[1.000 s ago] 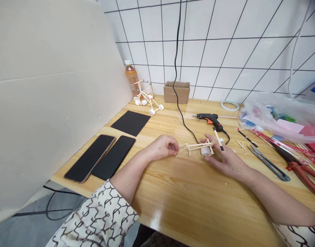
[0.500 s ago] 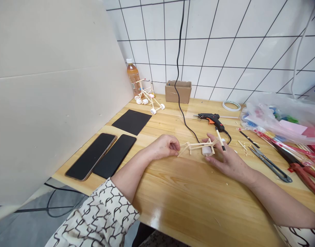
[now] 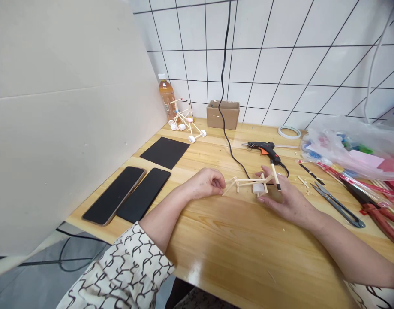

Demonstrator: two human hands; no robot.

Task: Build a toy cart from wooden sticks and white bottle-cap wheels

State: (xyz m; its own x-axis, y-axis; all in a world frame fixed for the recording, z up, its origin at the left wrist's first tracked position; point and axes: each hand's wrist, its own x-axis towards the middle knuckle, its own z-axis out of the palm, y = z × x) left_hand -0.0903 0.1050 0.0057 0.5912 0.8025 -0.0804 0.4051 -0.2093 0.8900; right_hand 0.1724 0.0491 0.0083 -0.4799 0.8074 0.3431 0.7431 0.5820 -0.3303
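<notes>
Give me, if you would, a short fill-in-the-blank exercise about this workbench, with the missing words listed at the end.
1. While the left hand is at one end of the stick frame, the hand nearer the glue gun is the person's ____ one.
2. The cap on the bottle is coloured ____.
3. The trigger of the glue gun is ____.
4. Near the black sheet lie ____ phones.

Missing words: right; white; orange; two
</notes>
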